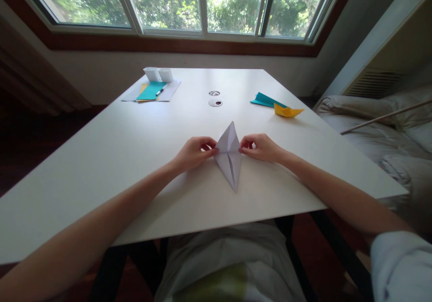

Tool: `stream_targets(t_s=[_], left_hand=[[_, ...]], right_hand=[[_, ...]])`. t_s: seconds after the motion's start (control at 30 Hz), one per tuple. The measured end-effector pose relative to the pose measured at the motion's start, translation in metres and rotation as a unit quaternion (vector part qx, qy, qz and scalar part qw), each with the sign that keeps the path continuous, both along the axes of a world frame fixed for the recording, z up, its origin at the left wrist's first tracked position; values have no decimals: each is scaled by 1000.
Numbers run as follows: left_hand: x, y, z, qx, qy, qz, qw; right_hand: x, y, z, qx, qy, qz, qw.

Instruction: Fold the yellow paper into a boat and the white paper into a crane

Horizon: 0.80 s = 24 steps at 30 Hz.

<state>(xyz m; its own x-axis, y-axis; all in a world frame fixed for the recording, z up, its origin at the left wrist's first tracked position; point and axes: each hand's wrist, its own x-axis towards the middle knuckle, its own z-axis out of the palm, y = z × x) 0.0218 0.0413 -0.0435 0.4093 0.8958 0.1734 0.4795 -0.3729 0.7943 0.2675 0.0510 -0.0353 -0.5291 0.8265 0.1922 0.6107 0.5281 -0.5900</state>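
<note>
Pinching the left corner of the folded white paper (224,159), the left hand (197,152) faces the right hand (260,147), whose thumb and finger pinch the right corner. The diamond-shaped paper is at the near middle of the white table (182,122). Farther right, a yellow paper boat (287,111) sits by a teal folded sheet (267,100).

No writing can be read (the discs (215,103) seem too small).
</note>
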Motion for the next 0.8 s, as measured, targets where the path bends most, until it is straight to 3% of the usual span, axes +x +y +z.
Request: stream_targets(t_s=[0.2,0.5,0.8], left_hand=[[2,-4,5,-10,6,11,1000],[8,-7,9,48,1,16,999],[14,-13,10,50,4,7,999]], right_hand=[[0,1,-2,40,21,39,998],[-4,1,-3,63,37,43,996],[-12,-8,6,75,100,4,992]])
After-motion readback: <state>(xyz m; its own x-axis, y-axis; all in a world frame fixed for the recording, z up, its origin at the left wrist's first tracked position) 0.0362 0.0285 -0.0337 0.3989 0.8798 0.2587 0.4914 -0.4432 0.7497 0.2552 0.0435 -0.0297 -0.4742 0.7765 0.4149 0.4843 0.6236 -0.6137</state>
